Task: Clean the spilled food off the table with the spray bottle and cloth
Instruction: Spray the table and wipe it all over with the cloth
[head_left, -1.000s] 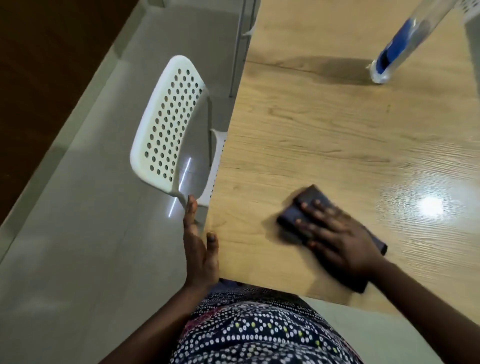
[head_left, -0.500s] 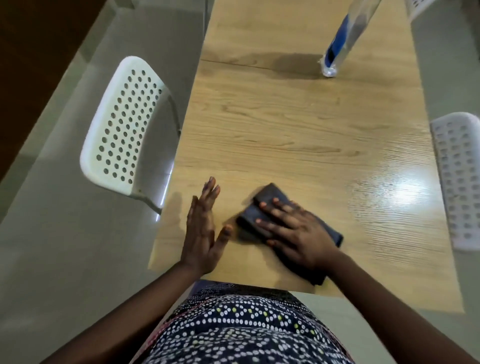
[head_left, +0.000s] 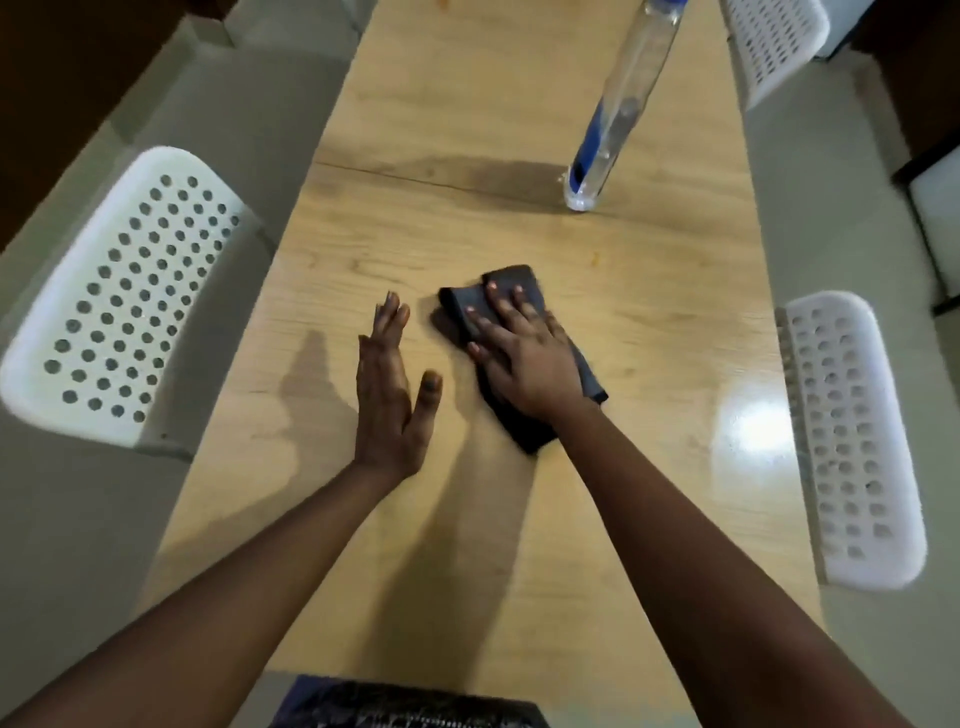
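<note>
Right hand (head_left: 524, 358) flat, pressing cloth (head_left: 511, 299) on table (head_left: 649, 322); left hand (head_left: 389, 395) open beside it; spray bottle (head_left: 618, 114) far ahead, nearer the right.

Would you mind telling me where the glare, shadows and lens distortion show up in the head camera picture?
Head view: a bright glare patch sits on the table near the right chair; the left hand casts a soft shadow to its left, and the spray bottle throws a long one leftward; wide-angle distortion leans the bottle and bows the left chair; the right hand on the cloth is slightly blurred.
</note>
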